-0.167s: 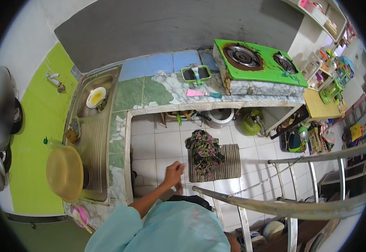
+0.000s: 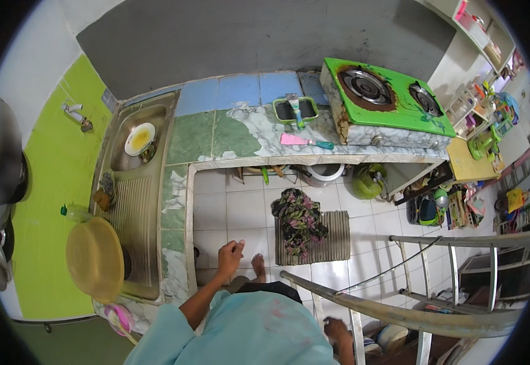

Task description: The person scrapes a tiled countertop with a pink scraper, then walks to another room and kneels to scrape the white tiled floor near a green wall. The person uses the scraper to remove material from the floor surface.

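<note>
Low in the frame's centre, the left hand (image 2: 230,254) hangs loosely curled and holding nothing above the white tiled floor (image 2: 240,210), near the grey ribbed mat (image 2: 332,237) bearing a dark flowered cloth (image 2: 298,220).

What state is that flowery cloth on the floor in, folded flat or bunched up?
Bunched up. The flowery cloth lies in a crumpled heap with uneven folds, partly on the striped mat, partly on the white floor tiles.

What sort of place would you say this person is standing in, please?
Most likely a small home kitchen: a green two-burner gas stove sits on a tiled counter, a steel sink holds a dirty plate, and a green gas cylinder stands below.
</note>
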`<state>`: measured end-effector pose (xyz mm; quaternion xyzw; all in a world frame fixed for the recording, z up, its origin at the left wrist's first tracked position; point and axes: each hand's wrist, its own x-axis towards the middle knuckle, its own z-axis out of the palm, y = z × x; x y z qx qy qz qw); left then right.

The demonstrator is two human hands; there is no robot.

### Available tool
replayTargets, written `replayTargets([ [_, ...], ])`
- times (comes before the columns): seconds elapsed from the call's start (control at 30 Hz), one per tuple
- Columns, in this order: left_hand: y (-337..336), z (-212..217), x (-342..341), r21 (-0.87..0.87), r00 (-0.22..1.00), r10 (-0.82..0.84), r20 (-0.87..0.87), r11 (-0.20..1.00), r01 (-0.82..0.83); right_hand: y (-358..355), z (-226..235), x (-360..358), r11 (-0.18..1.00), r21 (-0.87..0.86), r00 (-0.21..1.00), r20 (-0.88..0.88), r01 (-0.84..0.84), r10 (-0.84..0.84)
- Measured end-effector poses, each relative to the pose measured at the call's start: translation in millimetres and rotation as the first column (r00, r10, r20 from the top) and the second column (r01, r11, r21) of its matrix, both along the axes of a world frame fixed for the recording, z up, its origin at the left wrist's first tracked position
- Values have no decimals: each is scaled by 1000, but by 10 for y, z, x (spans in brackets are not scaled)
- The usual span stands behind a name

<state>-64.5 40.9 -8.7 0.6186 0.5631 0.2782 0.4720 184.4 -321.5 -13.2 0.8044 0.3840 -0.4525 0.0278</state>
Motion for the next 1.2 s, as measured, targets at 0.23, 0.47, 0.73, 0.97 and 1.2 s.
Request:
replayTargets([
  [0.23, 290, -372, -365, 7, 972, 135, 192, 990, -139, 2123, 339, 288, 910, 361, 966, 226, -202, 124],
  [0.47, 359, -287, -540, -98, 997, 47, 65, 994, -40, 3487, 642, 619, 780, 512, 907, 389, -360, 163],
  [0.73, 596, -39, -525, -108, 977, 190, 99, 978, -179, 4455, 336, 1427, 707, 581, 858, 508, -403, 72],
  [0.97, 1038, -149, -214, -150, 949, 296, -111, 939, -310, 5223, 78, 2086, 489, 661, 760, 649, -569, 8],
  [1.2, 1063, -939, -426, 68, 877, 340, -341, 939, -338, 5529, 189, 2345, 578, 539, 747, 633, -613, 201],
])
